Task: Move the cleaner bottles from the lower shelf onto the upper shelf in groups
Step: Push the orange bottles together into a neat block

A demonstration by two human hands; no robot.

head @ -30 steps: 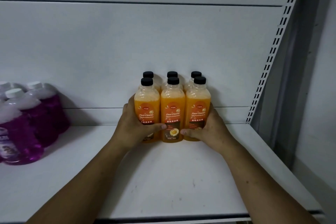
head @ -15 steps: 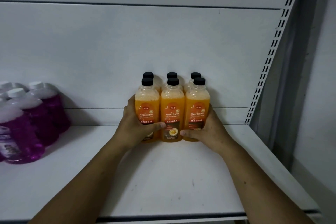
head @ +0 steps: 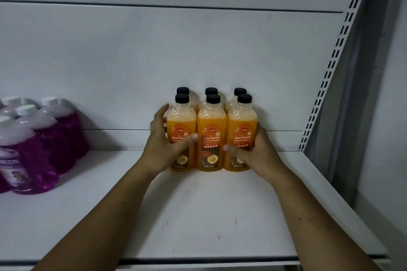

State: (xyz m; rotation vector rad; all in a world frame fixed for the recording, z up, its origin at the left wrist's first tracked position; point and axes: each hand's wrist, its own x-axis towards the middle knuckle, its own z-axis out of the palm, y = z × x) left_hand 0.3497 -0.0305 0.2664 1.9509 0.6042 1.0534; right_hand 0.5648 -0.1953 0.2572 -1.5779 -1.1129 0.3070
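The left hand [head: 165, 145] has slid a bit higher up the six orange bottles [head: 211, 130]; the right hand [head: 257, 152] stays put. Both grips still hug the group, which stands at the back of the shelf [head: 198, 215]. It looks set down, ready to let go.

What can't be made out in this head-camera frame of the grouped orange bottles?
Head view:
- Orange bottles: front row hides the back row's bodies; only caps show.
- Left hand and right hand: fingertips hidden behind the group, so the grip's reach is unclear.
- Purple bottles: cut off by the left edge; count unknown.
- Labels: small print too blurred to read.
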